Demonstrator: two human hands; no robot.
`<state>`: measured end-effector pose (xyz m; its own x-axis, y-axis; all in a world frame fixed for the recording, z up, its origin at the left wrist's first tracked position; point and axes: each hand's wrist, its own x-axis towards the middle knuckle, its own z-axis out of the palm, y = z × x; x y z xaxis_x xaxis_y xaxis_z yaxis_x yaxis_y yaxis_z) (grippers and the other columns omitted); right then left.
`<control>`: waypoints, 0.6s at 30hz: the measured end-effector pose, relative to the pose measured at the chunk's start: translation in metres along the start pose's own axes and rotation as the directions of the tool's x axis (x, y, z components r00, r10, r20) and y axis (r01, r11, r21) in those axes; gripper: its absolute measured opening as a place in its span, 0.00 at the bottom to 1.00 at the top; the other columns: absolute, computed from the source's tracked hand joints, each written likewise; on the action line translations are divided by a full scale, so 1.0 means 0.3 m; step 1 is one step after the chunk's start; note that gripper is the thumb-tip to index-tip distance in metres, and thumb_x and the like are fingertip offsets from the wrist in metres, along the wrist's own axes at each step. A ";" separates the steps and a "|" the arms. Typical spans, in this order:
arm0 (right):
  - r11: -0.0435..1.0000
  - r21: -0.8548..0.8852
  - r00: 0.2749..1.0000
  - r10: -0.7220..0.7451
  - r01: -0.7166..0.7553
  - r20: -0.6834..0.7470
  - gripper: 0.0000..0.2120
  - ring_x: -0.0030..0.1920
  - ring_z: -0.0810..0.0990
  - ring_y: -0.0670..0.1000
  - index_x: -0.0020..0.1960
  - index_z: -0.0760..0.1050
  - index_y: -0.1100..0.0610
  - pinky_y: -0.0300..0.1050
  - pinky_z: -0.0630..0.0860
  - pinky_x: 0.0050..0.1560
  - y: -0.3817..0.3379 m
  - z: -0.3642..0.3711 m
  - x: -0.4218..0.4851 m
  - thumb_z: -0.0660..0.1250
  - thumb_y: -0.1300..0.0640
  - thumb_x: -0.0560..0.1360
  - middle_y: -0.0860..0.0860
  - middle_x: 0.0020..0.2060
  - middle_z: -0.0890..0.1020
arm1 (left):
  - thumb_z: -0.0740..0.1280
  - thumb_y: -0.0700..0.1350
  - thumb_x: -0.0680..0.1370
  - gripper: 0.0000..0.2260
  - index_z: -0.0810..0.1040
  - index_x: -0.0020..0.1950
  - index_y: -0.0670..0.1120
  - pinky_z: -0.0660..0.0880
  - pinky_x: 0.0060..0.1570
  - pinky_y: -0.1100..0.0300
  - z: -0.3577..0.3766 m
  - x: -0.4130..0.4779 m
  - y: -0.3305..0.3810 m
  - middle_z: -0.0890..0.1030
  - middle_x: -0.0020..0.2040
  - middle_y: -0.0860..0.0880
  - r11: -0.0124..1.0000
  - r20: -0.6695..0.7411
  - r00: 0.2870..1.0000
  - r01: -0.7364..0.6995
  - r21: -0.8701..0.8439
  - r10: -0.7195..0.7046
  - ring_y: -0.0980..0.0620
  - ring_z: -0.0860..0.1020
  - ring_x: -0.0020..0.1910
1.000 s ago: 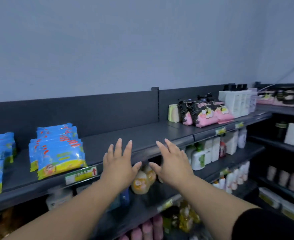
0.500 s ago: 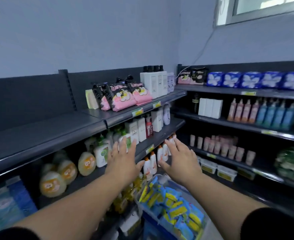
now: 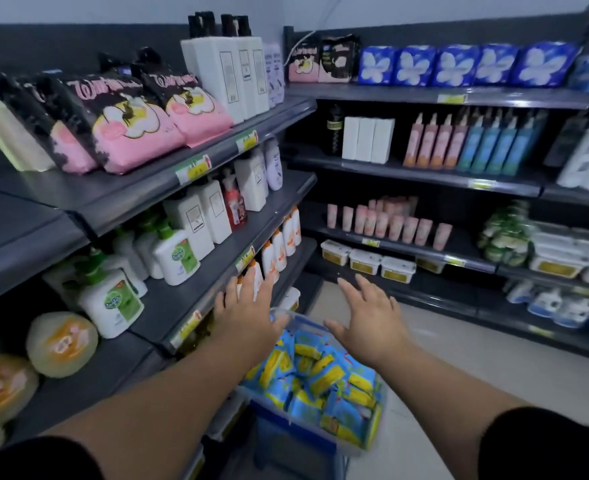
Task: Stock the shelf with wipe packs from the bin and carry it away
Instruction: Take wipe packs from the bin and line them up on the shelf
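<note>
Shop shelves surround us; our left hand point(image 3: 248, 318) and right hand point(image 3: 369, 318), spread and empty, hover above the wipe packs point(image 3: 315, 379) in the bin point(image 3: 324, 441), lower centre.

top shelf point(image 3: 140, 192): pink packs point(image 3: 130, 133), white bottles point(image 3: 223, 74) | shelf below point(image 3: 182, 299): pump bottles point(image 3: 177, 256) | corner shelf point(image 3: 390, 95): blue packs point(image 3: 452, 65)

bare left hand point(image 3: 248, 315): palm down, fingers straight and slightly spread, holding nothing. bare right hand point(image 3: 369, 318): palm down, fingers spread, holding nothing. 2 bare forearms extended forward; black sleeves at upper arms.
</note>
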<state>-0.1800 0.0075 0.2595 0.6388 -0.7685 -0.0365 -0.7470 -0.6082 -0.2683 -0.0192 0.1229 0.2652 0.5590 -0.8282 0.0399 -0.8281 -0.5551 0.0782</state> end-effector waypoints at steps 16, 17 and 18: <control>0.954 -0.039 0.904 0.294 -0.297 0.311 0.34 0.76 0.54 0.52 0.77 0.50 0.44 0.50 0.55 0.74 0.098 0.650 0.249 0.58 0.37 0.76 0.50 0.78 0.52 | 0.61 0.58 0.78 0.34 0.51 0.78 0.48 0.55 0.73 0.48 0.647 0.334 -0.226 0.49 0.78 0.43 0.990 0.339 0.931 -0.105 -0.099 0.133 0.42 0.53 0.76; 0.953 -0.042 0.899 0.297 -0.299 0.322 0.34 0.76 0.55 0.52 0.77 0.51 0.44 0.50 0.56 0.74 0.115 0.692 0.261 0.59 0.37 0.76 0.50 0.78 0.52 | 0.60 0.58 0.78 0.33 0.51 0.78 0.49 0.54 0.73 0.49 0.695 0.347 -0.227 0.49 0.78 0.44 0.991 0.366 0.922 -0.100 -0.088 0.125 0.43 0.52 0.76; 0.953 -0.047 0.893 0.299 -0.301 0.336 0.34 0.76 0.56 0.52 0.77 0.51 0.44 0.50 0.57 0.73 0.133 0.735 0.274 0.59 0.37 0.75 0.50 0.78 0.52 | 0.59 0.59 0.79 0.33 0.50 0.78 0.49 0.54 0.73 0.49 0.743 0.361 -0.227 0.48 0.78 0.45 0.992 0.393 0.912 -0.093 -0.081 0.118 0.44 0.51 0.76</control>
<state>-0.1166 -0.0361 0.0334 0.4095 -0.8015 -0.4357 -0.9123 -0.3575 -0.1997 0.0882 0.0540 0.0422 0.3954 -0.8509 -0.3459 -0.8704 -0.4674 0.1546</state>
